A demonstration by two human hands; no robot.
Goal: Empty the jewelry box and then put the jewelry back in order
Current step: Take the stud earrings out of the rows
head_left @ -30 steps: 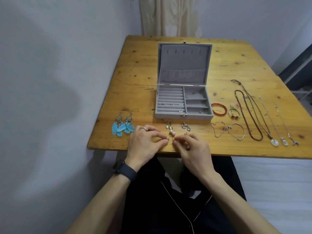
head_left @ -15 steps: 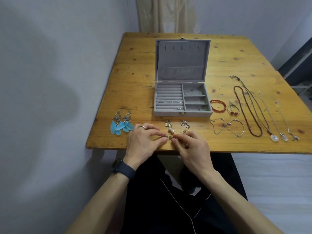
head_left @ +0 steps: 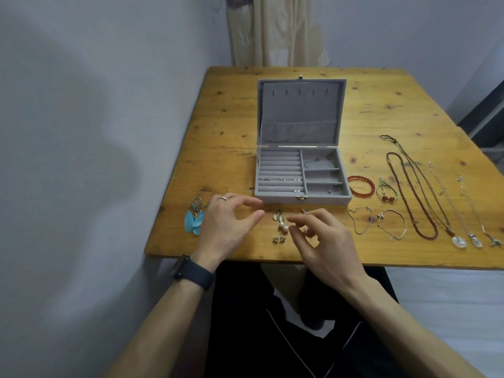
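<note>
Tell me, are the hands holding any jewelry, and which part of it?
The left hand holds nothing; thumb and finger are apart. The right hand may have something tiny at its fingertips, but it is too small to tell.

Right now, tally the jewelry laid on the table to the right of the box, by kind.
Bracelets: 4 (red bead bracelet, green cord bracelet, thin chain bracelet, silver bracelet)
Necklaces: 4 (red bead necklace, dark cord necklace, silver chain necklace, second silver chain necklace)
Total: 8
</note>
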